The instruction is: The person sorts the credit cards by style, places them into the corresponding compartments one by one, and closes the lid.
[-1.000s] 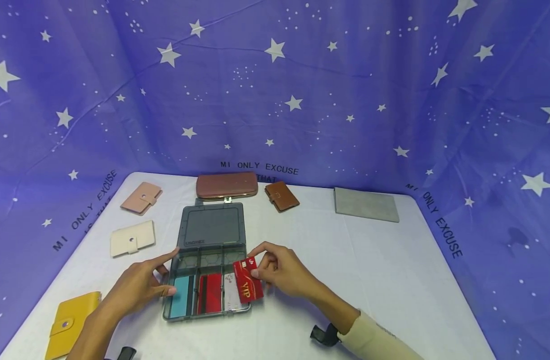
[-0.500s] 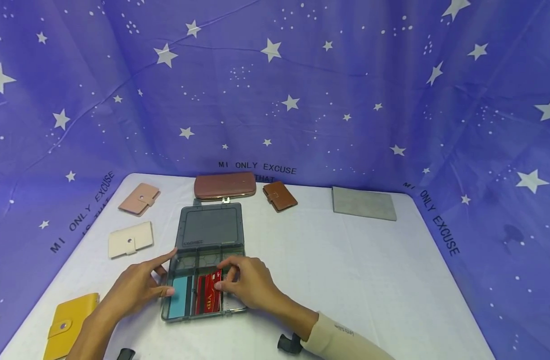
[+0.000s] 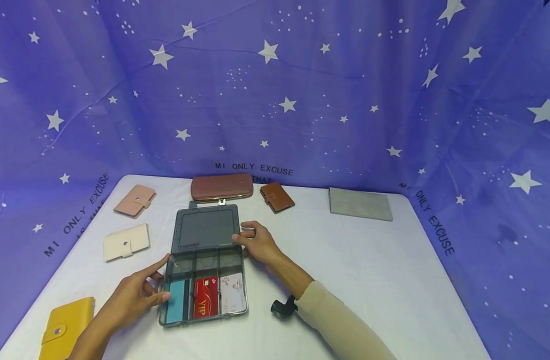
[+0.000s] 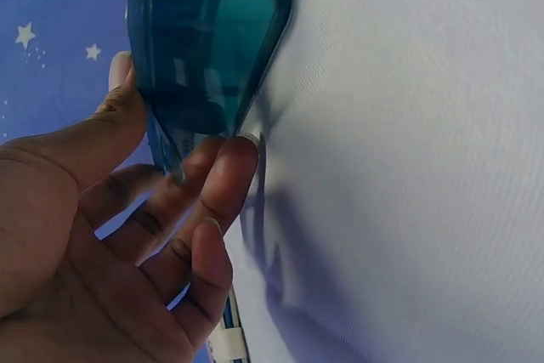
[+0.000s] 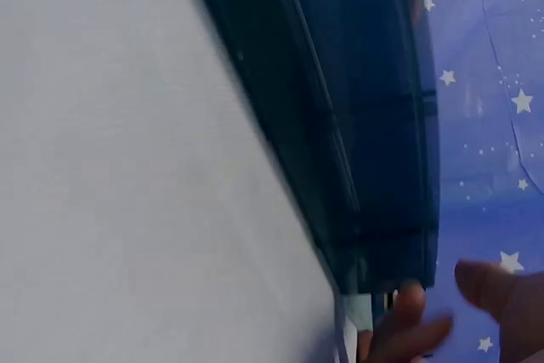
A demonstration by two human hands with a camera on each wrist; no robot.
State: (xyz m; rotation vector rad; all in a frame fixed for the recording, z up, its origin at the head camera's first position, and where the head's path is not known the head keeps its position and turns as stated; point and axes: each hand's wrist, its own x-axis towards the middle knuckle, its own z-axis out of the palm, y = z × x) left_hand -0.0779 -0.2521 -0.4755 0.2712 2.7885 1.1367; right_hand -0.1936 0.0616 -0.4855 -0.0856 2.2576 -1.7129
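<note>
A dark translucent compartment box (image 3: 206, 322) lies open on the table, its lid (image 3: 207, 227) folded back. Three front compartments hold a light blue card with a dark stripe (image 3: 177, 301), a red VIP card (image 3: 206, 297) and a white patterned card (image 3: 232, 294). My left hand (image 3: 133, 295) holds the box's left side, thumb at the rim and fingers against the outer wall in the left wrist view. At the lid's right edge is my right hand (image 3: 259, 245), thumb and fingers apart; it looks blurred in the right wrist view and holds no card.
Behind the box lie a long reddish-brown wallet (image 3: 222, 187) and a small brown card holder (image 3: 277, 196). Pink (image 3: 135, 201), cream (image 3: 126, 242) and yellow (image 3: 67, 327) snap holders line the left side. A grey flat case (image 3: 360, 204) sits at the back right.
My right hand carried the red VIP card left over the box, laid it in the middle front compartment and let go, then moved up to the lid's right edge. My left hand stayed put.
</note>
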